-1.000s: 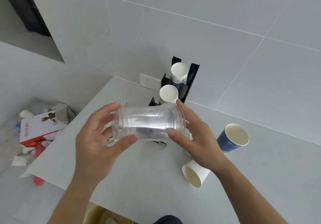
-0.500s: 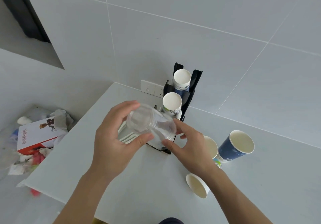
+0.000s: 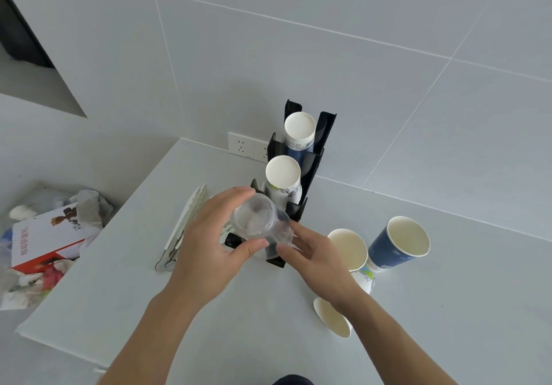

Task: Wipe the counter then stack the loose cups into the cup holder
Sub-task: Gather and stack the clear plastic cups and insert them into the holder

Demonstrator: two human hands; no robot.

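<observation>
My left hand (image 3: 209,253) grips a stack of clear plastic cups (image 3: 260,223), base end toward me, over the front slot of the black cup holder (image 3: 313,163). My right hand (image 3: 313,256) pinches the stack's lower rim with thumb and fingers. The holder's back slot has a blue paper cup stack (image 3: 299,131), the middle slot a white printed stack (image 3: 283,175). Loose on the counter (image 3: 448,310) stand a blue paper cup (image 3: 400,244) and a white paper cup (image 3: 349,250); another white cup (image 3: 333,319) lies on its side under my right wrist.
A white folded item (image 3: 188,220) lies left of the holder. A wall socket (image 3: 248,147) sits behind the holder. Off the counter's left edge is a pile of rubbish with a red and white box (image 3: 44,241). The counter's front edge runs near my forearms.
Both hands have tilted the clear cup stack from lying sideways to pointing down and lowered it to the holder's front slot. The paper cups on the counter have stayed put.
</observation>
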